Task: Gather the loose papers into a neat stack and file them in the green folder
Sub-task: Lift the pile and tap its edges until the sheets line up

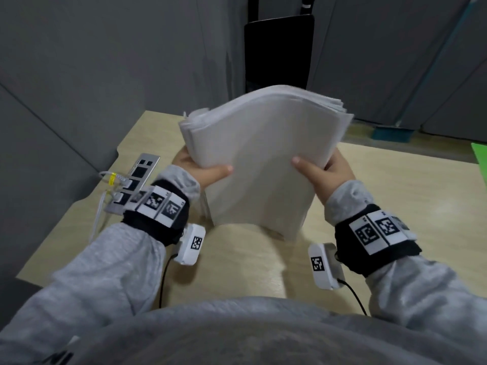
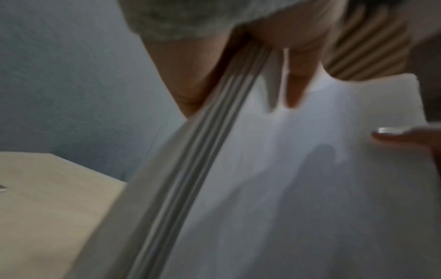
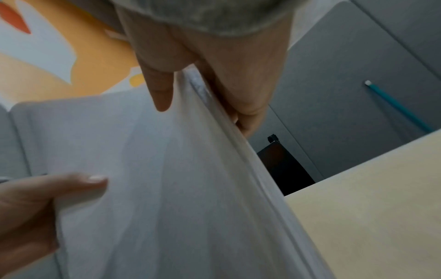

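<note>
Grip: left hand [image 1: 196,168] and right hand [image 1: 322,171] are each pinching a side edge of the paper stack [image 1: 261,159], thumbs in front, fingers behind.
Stack: standing on end, lower edge resting near the tabletop [image 1: 395,219] front-centre, top sheets bowing away.
Folder: green folder [image 1: 479,160] is lying at the right edge, nearer the right hand.

White papers [image 1: 261,156], pale wood table [image 1: 395,196], green, probably folder [image 1: 480,160].

Paper stack [image 2: 274,179] between thumb and fingers [image 2: 186,75]
</note>
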A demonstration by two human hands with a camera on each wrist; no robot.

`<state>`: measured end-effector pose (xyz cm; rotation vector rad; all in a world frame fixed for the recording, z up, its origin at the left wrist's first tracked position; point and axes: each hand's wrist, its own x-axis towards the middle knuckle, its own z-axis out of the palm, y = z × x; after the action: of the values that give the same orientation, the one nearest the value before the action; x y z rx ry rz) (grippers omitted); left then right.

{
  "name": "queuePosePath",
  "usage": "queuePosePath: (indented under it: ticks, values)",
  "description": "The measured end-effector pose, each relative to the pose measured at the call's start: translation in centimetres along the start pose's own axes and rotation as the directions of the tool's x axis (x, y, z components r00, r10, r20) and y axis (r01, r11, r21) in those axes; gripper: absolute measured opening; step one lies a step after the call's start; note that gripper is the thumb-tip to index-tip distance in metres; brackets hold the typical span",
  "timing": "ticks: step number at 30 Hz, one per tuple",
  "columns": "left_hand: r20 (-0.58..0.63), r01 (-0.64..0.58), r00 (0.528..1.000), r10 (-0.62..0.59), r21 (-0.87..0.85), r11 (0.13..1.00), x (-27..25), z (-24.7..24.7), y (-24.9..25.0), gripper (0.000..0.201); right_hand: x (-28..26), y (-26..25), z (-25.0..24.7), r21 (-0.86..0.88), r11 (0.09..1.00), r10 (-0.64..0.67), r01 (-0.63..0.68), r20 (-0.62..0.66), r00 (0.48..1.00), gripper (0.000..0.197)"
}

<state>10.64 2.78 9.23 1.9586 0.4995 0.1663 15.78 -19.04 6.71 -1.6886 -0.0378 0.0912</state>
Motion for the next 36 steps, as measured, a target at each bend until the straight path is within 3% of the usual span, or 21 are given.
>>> queuePosePath:
  ticks: [3,5,7,10,13,15,17,18,20,22,23,25,26,27,29,32,34,36]
  values:
    - [-0.083,0.019,0.997,-0.008,0.125,0.992,0.4,0.3,-0.8,0.033,0.4,1.0,-0.4,-0.093,0.995,0.031,-0.032,-0.013,0.999,0.038]
    - [-0.107,-0.006,0.994,0.021,0.136,0.991,1.0,0.0,-0.1,0.037,0.7,0.7,-0.9,-0.088,0.996,-0.006,0.002,-0.050,0.999,0.053]
    - [-0.112,-0.094,0.987,0.120,0.212,0.973,1.8,-0.4,1.1,0.050,1.3,0.1,-1.7,-0.131,0.990,-0.070,0.052,-0.135,0.988,0.072]
    - [-0.014,-0.328,0.925,0.381,0.480,0.814,2.1,-0.7,2.8,0.014,1.7,-1.2,-2.5,-0.281,0.940,-0.257,0.195,-0.201,0.945,0.089]
    - [0.232,-0.527,0.838,0.494,0.583,0.619,1.2,-1.0,3.8,0.024,1.5,-2.5,-2.2,-0.489,0.806,-0.361,0.334,0.040,0.932,0.072]
    - [0.315,-0.600,0.792,0.522,0.557,0.575,0.5,-0.8,3.9,0.029,1.3,-2.7,-1.6,-0.483,0.813,-0.262,0.325,0.195,0.945,0.049]
    - [0.326,-0.611,0.785,0.527,0.543,0.575,0.3,-0.2,3.6,0.026,1.0,-2.4,-1.0,-0.416,0.862,-0.178,0.290,0.287,0.941,0.019]
    - [0.313,-0.602,0.794,0.521,0.527,0.601,0.5,0.0,3.3,0.026,0.9,-2.0,-0.8,-0.398,0.877,-0.156,0.270,0.296,0.942,0.010]
    - [0.234,-0.600,0.788,0.569,0.500,0.625,1.4,-0.1,1.9,0.034,1.0,-1.1,-0.6,-0.378,0.899,-0.129,0.221,0.254,0.959,0.012]
    - [0.069,-0.566,0.762,0.643,0.554,0.611,3.0,-1.0,-0.4,0.055,1.3,-0.1,-0.9,-0.312,0.937,-0.105,0.159,0.182,0.978,0.014]
    - [-0.049,-0.512,0.762,0.645,0.564,0.647,3.6,-1.7,-1.8,0.066,1.4,0.4,-1.2,-0.276,0.953,-0.087,0.126,0.150,0.985,0.013]
    - [-0.254,-0.367,0.813,0.523,0.475,0.800,4.2,-2.9,-4.7,0.091,1.6,1.0,-1.9,-0.198,0.979,-0.023,0.041,0.092,0.995,0.009]
    - [-0.314,-0.276,0.861,0.400,0.371,0.887,4.2,-3.5,-5.8,0.106,1.6,1.3,-2.3,-0.164,0.986,0.008,0.005,0.079,0.997,0.009]
    - [-0.337,-0.179,0.907,0.254,0.238,0.955,4.3,-3.9,-6.6,0.118,1.7,1.5,-2.6,-0.128,0.991,0.032,-0.022,0.077,0.997,0.010]
    - [-0.261,0.004,0.965,0.005,0.033,0.999,4.6,-4.3,-7.7,0.128,1.7,1.6,-2.9,-0.011,0.998,0.062,-0.061,0.098,0.993,0.010]
    - [-0.104,0.227,0.971,-0.218,0.085,0.970,4.5,-4.5,-7.8,0.100,1.7,1.9,-3.2,0.146,0.983,0.097,-0.115,0.124,0.988,0.023]
    - [-0.038,0.223,0.974,-0.223,-0.023,0.975,4.4,-4.3,-7.6,0.076,1.9,2.0,-3.4,0.150,0.982,0.106,-0.119,0.093,0.990,0.011]
    - [-0.069,0.179,0.980,-0.188,-0.119,0.977,4.7,-4.0,-7.3,0.062,2.0,2.3,-3.5,0.112,0.988,0.108,-0.111,0.034,0.994,0.008]
